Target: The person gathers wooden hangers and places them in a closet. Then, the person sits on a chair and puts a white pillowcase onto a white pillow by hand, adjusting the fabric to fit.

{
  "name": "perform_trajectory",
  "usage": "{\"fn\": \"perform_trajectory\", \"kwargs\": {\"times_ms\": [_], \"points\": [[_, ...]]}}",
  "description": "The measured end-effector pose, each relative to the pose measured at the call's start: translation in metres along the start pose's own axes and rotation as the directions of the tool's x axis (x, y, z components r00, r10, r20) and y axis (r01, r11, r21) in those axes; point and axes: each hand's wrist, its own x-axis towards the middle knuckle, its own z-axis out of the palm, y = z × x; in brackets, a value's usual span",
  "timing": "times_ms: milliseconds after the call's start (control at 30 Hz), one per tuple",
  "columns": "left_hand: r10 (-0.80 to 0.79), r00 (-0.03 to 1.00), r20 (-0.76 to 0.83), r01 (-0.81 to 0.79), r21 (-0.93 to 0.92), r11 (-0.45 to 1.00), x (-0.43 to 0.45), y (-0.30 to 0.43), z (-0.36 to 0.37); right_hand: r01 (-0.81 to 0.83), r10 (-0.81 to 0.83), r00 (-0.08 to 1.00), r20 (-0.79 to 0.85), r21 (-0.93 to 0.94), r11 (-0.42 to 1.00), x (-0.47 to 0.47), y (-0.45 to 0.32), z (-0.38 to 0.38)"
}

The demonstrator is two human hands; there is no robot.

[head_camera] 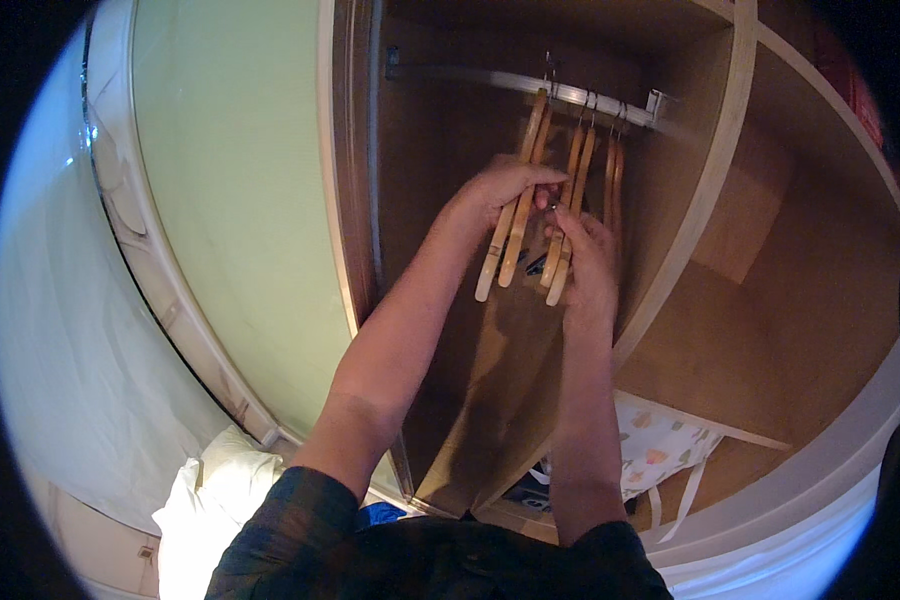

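Observation:
Several wooden clothes hangers (526, 142) hang edge-on from a metal rail (581, 96) inside a wardrobe. My left hand (506, 189) reaches around the left pair, its thumb stretched across towards the middle pair. Around the lower arms of the middle pair of hangers (581, 169), my right hand (586, 244) is closed. The fingertips of both hands nearly meet between the two pairs, where a small shiny thing shows, too small to name. Dark clips (536, 264) are partly visible behind the hanger ends. A further pair of hangers (613, 180) hangs to the right, untouched.
A wooden divider (682, 247) separates the rail space from shelves (720, 330) on the right. Below them sits a patterned fabric item (656, 442) with white straps. At left stand a pale green panel (232, 187) and, lower down, a brightly lit white pillow or cushion (229, 480).

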Motion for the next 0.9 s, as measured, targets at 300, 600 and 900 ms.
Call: {"fn": "perform_trajectory", "kwargs": {"times_ms": [300, 600, 900], "points": [[-0.045, 0.999, -0.023, 0.045, -0.007, 0.999, 0.03, 0.007, -0.007, -0.003, 0.001, 1.0, 0.028, 0.093, 0.996, 0.006, 0.008, -0.004], [-0.156, 0.977, 0.144, 0.175, -0.133, 0.975, 0.05, -0.03, -0.031, 0.007, -0.013, 0.999, 0.042, 0.129, 0.992, 0.006, 0.011, -0.005], [-0.12, 0.99, 0.07, 0.129, -0.142, 0.981, 0.048, -0.034, -0.031, 0.02, -0.027, 0.997, 0.072, 0.108, 0.994, 0.011, 0.02, -0.011]]}}
